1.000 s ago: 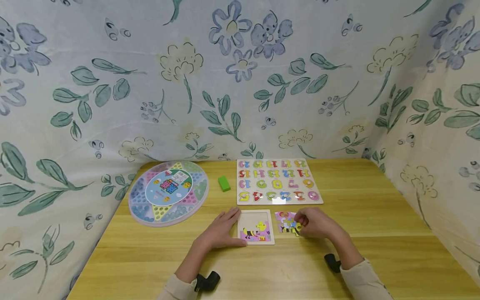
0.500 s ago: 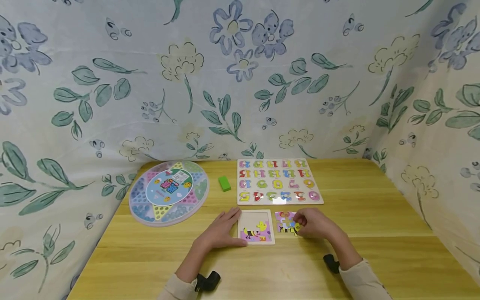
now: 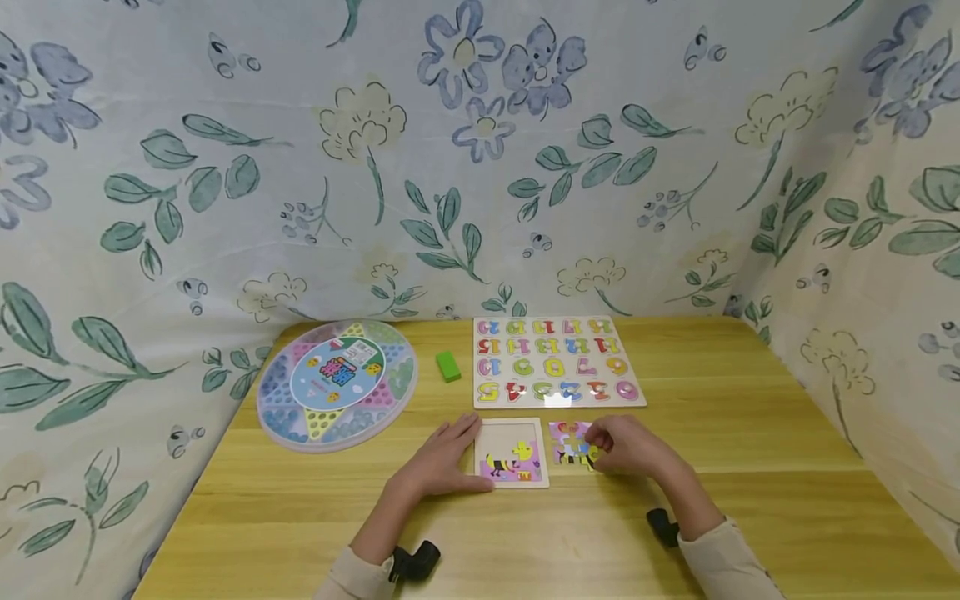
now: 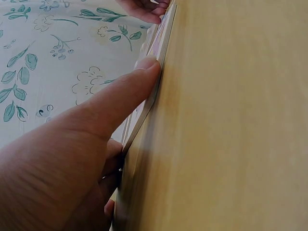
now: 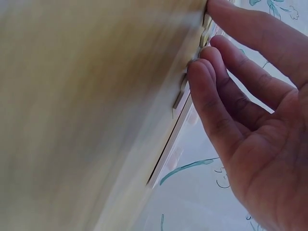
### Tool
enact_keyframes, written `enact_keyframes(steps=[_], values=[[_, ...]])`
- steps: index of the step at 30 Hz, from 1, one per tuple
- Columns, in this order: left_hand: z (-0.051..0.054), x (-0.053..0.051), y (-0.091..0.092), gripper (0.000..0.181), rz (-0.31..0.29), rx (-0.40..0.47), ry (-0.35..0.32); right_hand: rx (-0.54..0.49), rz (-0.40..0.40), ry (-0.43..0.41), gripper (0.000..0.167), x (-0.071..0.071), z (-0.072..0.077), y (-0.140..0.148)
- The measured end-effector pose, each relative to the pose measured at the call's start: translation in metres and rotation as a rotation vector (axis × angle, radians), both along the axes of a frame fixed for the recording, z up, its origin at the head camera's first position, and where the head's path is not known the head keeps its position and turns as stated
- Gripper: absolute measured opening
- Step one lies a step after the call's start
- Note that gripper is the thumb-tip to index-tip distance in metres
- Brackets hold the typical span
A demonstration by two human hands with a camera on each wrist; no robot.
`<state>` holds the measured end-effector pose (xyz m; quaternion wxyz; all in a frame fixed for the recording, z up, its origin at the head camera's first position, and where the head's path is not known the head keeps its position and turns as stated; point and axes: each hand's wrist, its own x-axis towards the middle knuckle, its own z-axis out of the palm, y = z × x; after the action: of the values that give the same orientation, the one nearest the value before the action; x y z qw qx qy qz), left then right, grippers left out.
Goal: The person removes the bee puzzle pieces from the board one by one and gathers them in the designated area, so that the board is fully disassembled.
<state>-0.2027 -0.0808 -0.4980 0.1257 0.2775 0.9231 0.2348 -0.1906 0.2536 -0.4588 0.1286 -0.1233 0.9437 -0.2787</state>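
My left hand (image 3: 438,468) lies at the left side of a small wooden puzzle tray (image 3: 545,454). Its straight thumb (image 4: 130,94) rests on the near rim and its fingertips touch the far left corner. Inside the tray several bee-picture pieces (image 3: 510,473) fill the lower and right part. Just right of it, a patch of loose jigsaw pieces (image 3: 572,442) lies on the table. My right hand (image 3: 630,446) is at their right edge, fingers curled, pinching a yellow puzzle piece (image 3: 593,454). The right fingers partly cover that piece.
A number puzzle board (image 3: 555,404) lies behind the tray. Left of that board is a green block (image 3: 448,367). Further left lies a round board-game case (image 3: 337,383). The wooden table (image 3: 555,542) ends against a floral cloth (image 3: 480,208).
The loose pieces under my right hand have shifted slightly, the lowest ones moving up a little. Both hands stay in nearly the same places.
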Motion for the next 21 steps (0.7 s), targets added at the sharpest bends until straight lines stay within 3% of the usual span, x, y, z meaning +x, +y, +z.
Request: enact_keyframes(steps=[21], values=[[-0.0049, -0.0026, 0.0002, 0.108, -0.005, -0.017, 0.011, -0.001, -0.030, -0.011, 0.032, -0.0002, 0.0019, -0.0011]])
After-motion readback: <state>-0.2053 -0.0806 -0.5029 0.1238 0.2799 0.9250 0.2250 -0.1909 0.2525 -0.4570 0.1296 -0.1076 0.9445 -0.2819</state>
